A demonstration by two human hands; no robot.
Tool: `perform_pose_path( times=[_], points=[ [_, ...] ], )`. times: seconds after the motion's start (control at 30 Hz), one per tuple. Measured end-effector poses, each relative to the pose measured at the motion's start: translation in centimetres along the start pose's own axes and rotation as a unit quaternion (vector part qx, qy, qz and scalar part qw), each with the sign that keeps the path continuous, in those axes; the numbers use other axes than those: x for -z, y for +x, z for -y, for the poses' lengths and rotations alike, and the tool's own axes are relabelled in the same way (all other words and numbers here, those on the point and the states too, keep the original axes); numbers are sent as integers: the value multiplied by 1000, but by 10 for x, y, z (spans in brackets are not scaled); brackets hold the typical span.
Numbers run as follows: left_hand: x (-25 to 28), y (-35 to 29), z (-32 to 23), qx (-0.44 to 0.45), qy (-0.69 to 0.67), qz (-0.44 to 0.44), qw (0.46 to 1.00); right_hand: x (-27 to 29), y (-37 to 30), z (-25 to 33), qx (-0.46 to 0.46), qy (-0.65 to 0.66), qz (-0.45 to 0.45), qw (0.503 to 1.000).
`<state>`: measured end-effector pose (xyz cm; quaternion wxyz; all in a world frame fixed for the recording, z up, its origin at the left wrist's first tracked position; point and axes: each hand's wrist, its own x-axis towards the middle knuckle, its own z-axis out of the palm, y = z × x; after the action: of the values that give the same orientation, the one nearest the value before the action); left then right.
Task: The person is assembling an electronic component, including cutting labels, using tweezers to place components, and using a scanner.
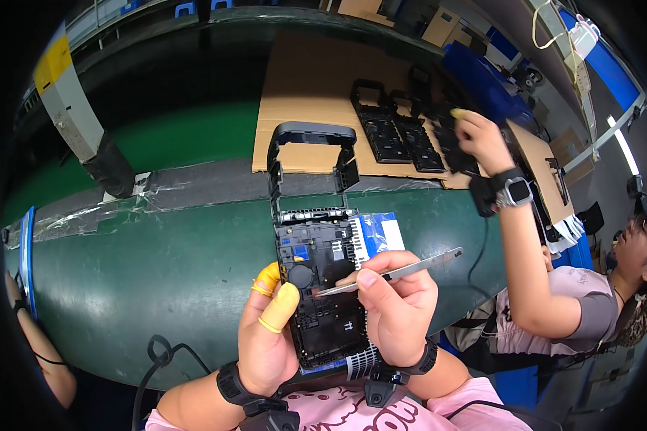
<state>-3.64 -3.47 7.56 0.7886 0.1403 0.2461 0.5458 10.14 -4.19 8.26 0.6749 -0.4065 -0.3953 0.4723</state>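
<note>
My left hand (264,348), with yellow finger cots on thumb and fingers, grips the left edge of a black plastic housing (329,334). A tall loop-shaped handle frame (313,132) rises from the housing's far end. Its inside faces up, showing ribs, a round black part (300,276) and a small blue patch (300,253). In my right hand (399,316) a pair of metal tweezers (425,264) is pinched, pointing left. The tweezers' tips reach into the middle of the housing, near a small brownish spot. Whether they hold anything is too small to tell.
A blue-and-white packet (381,233) lies beyond the housing on the green table (158,280). Several similar black housings (384,136) rest on cardboard (302,86) at the back. At right, a co-worker's hand (485,144) reaches over them. Another person's arm (47,359) shows at far left.
</note>
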Motion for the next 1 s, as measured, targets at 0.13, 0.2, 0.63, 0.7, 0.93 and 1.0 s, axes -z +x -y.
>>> perform_pose_path(
  times=[0.13,0.2,0.63,0.7,0.93,1.0],
  points=[
    [-2,2,3,-20,35,-3,999,2,-1,4,2,57,-30,998],
    [-1,4,5,-43,62,4,997,8,-3,6,23,93,-39,995],
    [7,218,-96,15,340,-117,933,110,-34,48,114,81,-134,981],
    [86,287,-188,-86,545,-72,831,107,-40,52,105,107,-112,982],
    [-41,275,-40,-228,879,-244,341,121,-47,54,163,-10,-14,986],
    [-41,283,-7,-208,887,-184,368,115,-43,59,146,-49,19,988]
  ],
)
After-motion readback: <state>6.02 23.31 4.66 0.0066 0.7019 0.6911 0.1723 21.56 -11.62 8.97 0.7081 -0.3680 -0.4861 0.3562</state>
